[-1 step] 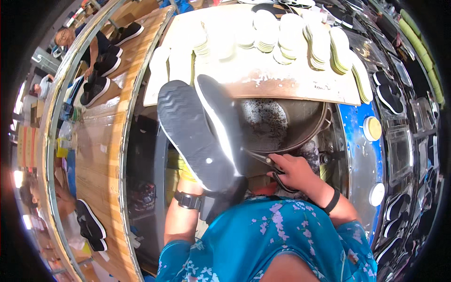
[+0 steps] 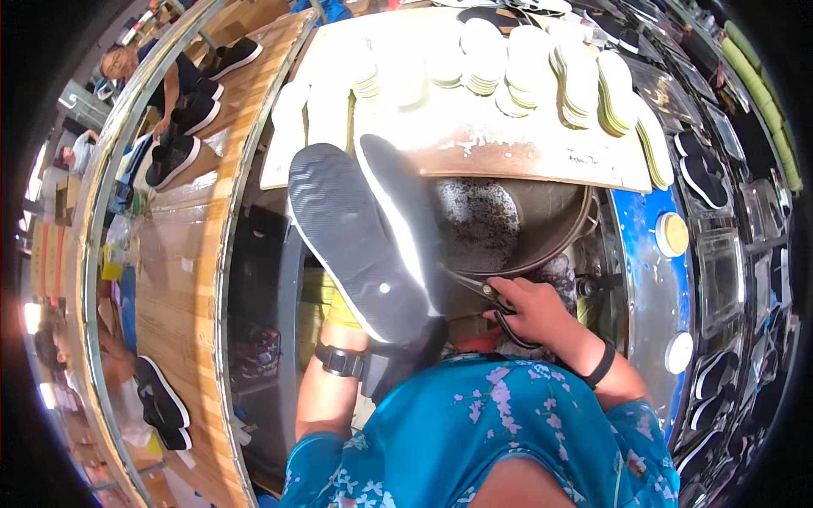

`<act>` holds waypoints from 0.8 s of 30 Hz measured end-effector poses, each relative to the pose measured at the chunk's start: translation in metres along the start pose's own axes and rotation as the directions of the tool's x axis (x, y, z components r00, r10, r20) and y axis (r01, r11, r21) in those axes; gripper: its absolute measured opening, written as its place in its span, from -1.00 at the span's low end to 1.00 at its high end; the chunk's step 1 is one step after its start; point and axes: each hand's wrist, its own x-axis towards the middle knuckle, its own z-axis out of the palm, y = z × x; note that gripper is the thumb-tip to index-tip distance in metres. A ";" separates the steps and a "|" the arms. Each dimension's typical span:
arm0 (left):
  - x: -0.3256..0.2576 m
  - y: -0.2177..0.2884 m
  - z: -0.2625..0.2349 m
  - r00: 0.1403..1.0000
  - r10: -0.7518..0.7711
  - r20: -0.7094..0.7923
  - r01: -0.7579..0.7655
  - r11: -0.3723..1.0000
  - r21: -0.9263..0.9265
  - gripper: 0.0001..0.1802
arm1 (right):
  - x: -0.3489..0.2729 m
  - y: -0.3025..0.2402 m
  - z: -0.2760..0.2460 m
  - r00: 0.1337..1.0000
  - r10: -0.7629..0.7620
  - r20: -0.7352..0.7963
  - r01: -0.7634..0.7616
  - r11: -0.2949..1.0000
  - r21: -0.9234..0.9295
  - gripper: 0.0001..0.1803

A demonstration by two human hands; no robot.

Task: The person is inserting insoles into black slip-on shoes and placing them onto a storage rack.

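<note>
A pair of black shoes [image 2: 343,224] with white edges is held up in front of my chest. One shows its ridged dark sole and the other its white sidewall. My left hand [image 2: 345,311] holds them from behind, with yellow showing at the wrist and the fingers hidden by the soles. My right hand [image 2: 533,309] is closed round the handles of dark scissors [image 2: 477,286]. Their blades point left, with the tips by the edge of the shoe on the right. Whether the blades touch it I cannot tell.
Ahead, a pale board [image 2: 542,157] bears several stacks of insoles [image 2: 572,85], above a round metal basin [image 2: 550,245]. Black shoes stand on a wooden shelf [image 2: 178,254] at left, with a person behind it. A blue surface [image 2: 648,296] with two round lids lies at right.
Both shoes have shifted very slightly to the right. My right hand and the scissors are almost where they were.
</note>
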 end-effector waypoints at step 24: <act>-0.174 0.204 -0.010 0.431 0.899 -0.080 0.519 -0.174 0.837 -0.71 | 0.092 -0.056 0.004 0.968 0.171 0.183 -0.211 0.952 0.224 -0.39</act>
